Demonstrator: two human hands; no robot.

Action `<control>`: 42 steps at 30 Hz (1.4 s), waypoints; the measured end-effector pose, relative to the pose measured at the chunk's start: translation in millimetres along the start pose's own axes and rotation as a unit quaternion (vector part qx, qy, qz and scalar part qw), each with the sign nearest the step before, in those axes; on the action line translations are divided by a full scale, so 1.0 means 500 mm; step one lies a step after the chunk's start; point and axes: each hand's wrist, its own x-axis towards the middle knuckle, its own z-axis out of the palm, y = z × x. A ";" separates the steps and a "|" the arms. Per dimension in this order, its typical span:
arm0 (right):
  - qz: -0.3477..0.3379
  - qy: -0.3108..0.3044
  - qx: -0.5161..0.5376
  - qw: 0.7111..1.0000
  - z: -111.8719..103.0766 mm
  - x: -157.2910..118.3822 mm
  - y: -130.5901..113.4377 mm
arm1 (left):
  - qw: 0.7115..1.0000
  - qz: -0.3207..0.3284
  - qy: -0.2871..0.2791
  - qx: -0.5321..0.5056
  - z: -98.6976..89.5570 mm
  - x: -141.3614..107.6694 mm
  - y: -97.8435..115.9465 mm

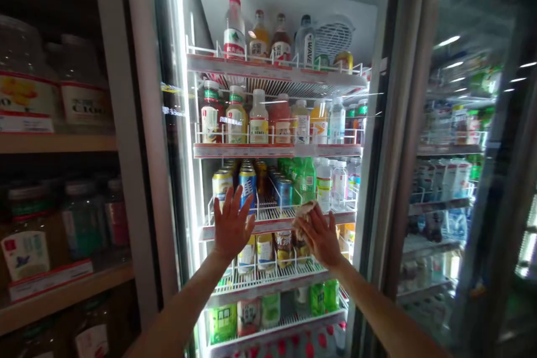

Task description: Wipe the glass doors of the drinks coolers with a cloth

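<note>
Both my hands are raised before the glass door of a lit drinks cooler. My left hand (232, 224) has its fingers spread and holds nothing; its palm faces the glass, in front of the cans. To the right, my right hand (322, 236) presses a crumpled light brown cloth (305, 211) against the glass. Behind the hands stand a blue can (247, 185), green bottles (306, 179) and, one shelf lower, yellow and white cans (265, 251).
Wooden shelves (62, 142) with jars and bottles are at the left. The cooler's right door frame (388, 140) runs upright beside my right forearm. Another glass-fronted cooler with bottles (457, 173) stands at the right.
</note>
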 end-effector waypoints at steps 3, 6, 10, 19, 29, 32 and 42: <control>0.109 0.049 -0.033 0.992 -0.008 0.069 0.057 | 0.999 0.018 0.008 -0.035 0.008 0.013 0.023; 0.152 0.072 -0.064 0.984 -0.018 0.092 0.099 | 0.998 0.027 0.004 -0.057 0.026 0.022 0.048; 0.093 0.012 -0.090 0.991 -0.018 -0.011 0.105 | 0.998 0.016 0.027 -0.063 0.052 0.020 0.059; 0.210 0.039 -0.160 0.964 -0.051 0.022 0.246 | 0.986 -0.061 0.020 -0.155 0.062 0.019 0.060; 0.205 -0.018 -0.147 0.967 -0.032 -0.101 0.134 | 0.994 -0.025 0.018 -0.108 0.047 0.011 0.081; 0.218 0.002 -0.109 0.970 -0.029 -0.019 0.137 | 0.997 0.001 -0.012 -0.078 0.038 0.001 0.077; -0.044 -0.048 0.021 0.998 0.008 -0.046 -0.062 | 0.997 0.028 -0.078 -0.014 -0.033 -0.098 -0.001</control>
